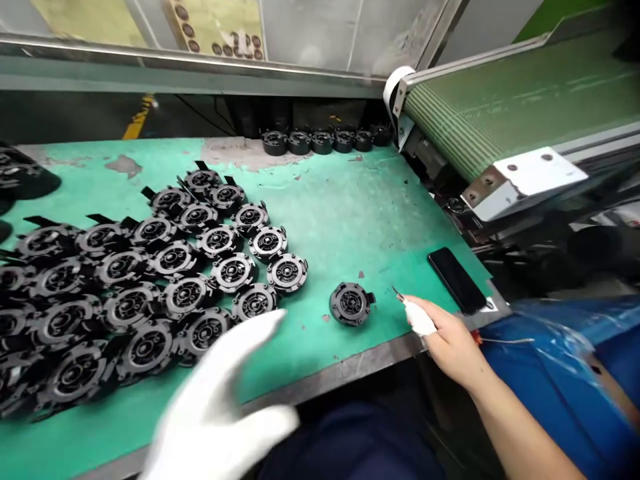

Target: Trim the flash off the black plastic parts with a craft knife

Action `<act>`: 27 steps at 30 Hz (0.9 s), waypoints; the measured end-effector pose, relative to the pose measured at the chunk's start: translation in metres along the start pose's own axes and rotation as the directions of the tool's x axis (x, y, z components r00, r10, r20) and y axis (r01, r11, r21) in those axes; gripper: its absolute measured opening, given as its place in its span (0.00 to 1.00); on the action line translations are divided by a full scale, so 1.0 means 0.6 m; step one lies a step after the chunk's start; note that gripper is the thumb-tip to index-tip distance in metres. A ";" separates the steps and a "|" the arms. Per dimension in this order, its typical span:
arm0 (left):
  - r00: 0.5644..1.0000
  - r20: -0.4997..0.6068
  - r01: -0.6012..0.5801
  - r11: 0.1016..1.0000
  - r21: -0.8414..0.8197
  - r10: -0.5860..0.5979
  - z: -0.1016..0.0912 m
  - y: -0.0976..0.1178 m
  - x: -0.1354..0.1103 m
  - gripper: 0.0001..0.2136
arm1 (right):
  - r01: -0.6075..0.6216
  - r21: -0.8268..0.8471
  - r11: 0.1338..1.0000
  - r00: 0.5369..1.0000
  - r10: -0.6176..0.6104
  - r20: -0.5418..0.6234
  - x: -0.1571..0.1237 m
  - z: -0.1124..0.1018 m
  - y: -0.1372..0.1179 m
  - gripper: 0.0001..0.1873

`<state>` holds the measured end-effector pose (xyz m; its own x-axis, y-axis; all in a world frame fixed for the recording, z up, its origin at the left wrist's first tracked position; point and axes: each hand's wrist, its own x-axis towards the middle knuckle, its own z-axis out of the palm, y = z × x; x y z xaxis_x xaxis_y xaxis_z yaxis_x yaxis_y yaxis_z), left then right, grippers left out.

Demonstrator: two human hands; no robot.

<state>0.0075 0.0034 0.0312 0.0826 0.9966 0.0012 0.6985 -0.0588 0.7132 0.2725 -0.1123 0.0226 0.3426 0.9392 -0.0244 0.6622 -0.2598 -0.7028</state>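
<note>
My left hand (220,400), in a white glove, is over the table's front edge, thumb and fingers apart with nothing between them; it is slightly blurred. A single round black plastic housing (350,304) with a side tab lies face up between my hands. My right hand (450,340) is bare apart from a white wrap on the fingers. It is closed around a thin tool with a pointed metal tip (397,293), which points towards the single housing without touching it. The tool's handle is mostly hidden by the fingers. Nearest my left fingertips is a housing (255,302) from the large group.
Several rows of black housings (185,293) cover the left of the green table (345,220). More housings (321,141) line the back edge. A black phone (459,280) lies at the right. Beyond it are a green conveyor belt (500,100) and blue plastic-covered material (550,373).
</note>
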 end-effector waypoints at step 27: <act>0.877 0.266 -0.397 0.915 -0.071 0.401 0.126 0.040 0.005 0.41 | 0.524 -0.453 0.721 0.827 -0.304 0.473 0.082 -0.075 0.001 0.27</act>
